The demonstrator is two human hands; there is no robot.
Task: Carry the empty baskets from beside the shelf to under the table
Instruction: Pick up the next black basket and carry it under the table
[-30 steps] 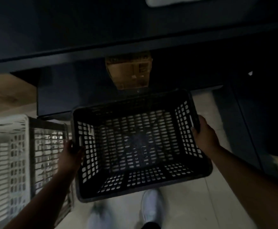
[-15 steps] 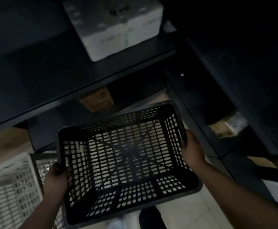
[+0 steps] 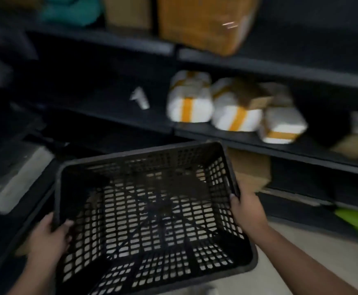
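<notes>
- The shelf point(image 3: 280, 64) stands ahead of both hands, dark and close; no table shows, so the next move, I judge, calls for turning toward it.
- The black basket point(image 3: 152, 209) hangs empty between the hands, off the floor: the carry step is in hand.
- White parcels point(image 3: 233, 107) with orange bands lie beyond the right hand.
- The right hand point(image 3: 246, 211) clasps the basket's right rim; the left hand point(image 3: 48, 237) curls over its left rim.

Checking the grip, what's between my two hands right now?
In the head view, only the empty black basket lies between left hand and right hand.
</notes>
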